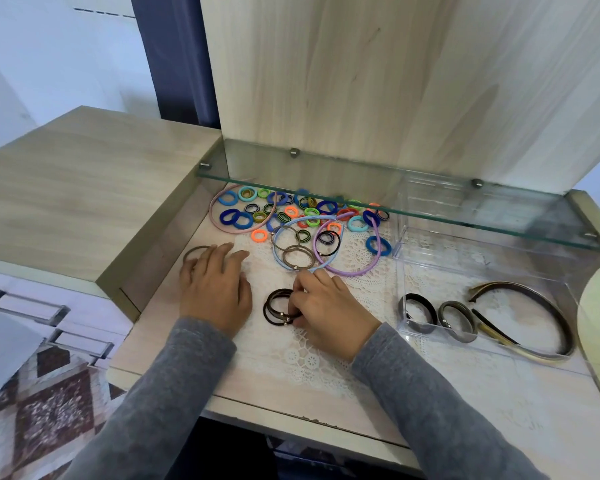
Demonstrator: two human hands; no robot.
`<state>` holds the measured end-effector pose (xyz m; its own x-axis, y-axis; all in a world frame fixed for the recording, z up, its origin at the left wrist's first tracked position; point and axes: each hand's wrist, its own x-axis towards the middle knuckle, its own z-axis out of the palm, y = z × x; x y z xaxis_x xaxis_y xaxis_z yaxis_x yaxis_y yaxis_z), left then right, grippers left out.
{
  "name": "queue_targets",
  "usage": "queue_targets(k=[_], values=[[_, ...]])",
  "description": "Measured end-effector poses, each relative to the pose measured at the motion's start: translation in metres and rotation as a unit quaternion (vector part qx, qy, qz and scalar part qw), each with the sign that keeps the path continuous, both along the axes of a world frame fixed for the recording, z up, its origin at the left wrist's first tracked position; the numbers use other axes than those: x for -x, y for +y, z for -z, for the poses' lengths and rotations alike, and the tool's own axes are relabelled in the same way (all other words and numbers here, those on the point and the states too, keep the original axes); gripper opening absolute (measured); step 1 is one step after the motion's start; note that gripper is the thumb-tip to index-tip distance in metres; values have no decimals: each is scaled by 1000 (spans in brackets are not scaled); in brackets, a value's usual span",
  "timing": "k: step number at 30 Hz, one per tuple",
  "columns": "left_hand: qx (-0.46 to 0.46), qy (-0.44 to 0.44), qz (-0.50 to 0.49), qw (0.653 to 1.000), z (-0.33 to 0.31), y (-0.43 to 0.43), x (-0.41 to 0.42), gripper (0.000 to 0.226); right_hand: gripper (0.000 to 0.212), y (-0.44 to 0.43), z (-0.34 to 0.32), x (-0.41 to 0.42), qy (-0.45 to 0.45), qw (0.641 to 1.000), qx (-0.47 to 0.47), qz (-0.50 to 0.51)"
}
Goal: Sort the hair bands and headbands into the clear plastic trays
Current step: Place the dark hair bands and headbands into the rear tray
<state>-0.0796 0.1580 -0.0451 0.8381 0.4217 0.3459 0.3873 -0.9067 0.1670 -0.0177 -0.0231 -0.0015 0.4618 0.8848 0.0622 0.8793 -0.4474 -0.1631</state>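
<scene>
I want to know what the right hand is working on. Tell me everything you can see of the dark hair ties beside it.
The dark hair ties are a small bunch of thin, dark brown elastic loops, overlapping in a rough circle, with small metal beads at their joins. They lie flat on the white lace mat, in front of the colourful pile. The right hand touches their right side, its fingers curled over the edge; the exact count is unclear.

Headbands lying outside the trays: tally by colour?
pink headband: 1
light blue headband: 1
purple headband: 1
Total: 3
</scene>
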Motion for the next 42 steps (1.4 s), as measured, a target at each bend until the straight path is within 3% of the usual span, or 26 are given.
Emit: queue_targets(k=[4, 7, 9, 12, 14, 18, 19, 21, 24, 32, 40, 42], values=[[3, -57, 13, 998, -5, -7, 5, 36, 17, -2, 2, -3, 49, 998, -41, 10], [87, -129, 35, 987, -6, -14, 6, 28, 13, -5, 6, -7, 127, 982, -121, 73], [170, -192, 73, 964, -8, -21, 5, 22, 11, -6, 6, -9, 190, 955, -182, 135], [326, -233, 66, 914, -17, -38, 3, 17, 7, -8, 4, -8, 283, 885, -292, 227], [472, -247, 40, 846, -23, -51, 0, 7, 8, -9, 4, -7, 331, 836, -342, 273], [744, -260, -29, 614, -34, -68, -9, 35, 7, -8, 10, -2, 369, 779, -398, 316], [775, -251, -45, 579, -36, -72, -10, 39, 7, -7, 11, 0, 384, 764, -413, 313], [806, -233, -57, 541, -39, -78, -12, 41, 6, -5, 13, 4, 410, 742, -437, 300], [820, -222, -59, 524, -42, -83, -13, 43, 6, -4, 18, 8, 426, 729, -452, 287], [839, -196, -21, 507, -48, -85, -10, 59, 6, -9, 18, 10, 422, 753, -441, 246], [827, -173, 95, 526, -42, -86, -1, 48, 4, -21, 1, 8, 469, 754, -413, 203], [821, -171, 111, 533, -40, -83, 1, 43, 4, -24, 1, 6, 464, 771, -390, 195]])
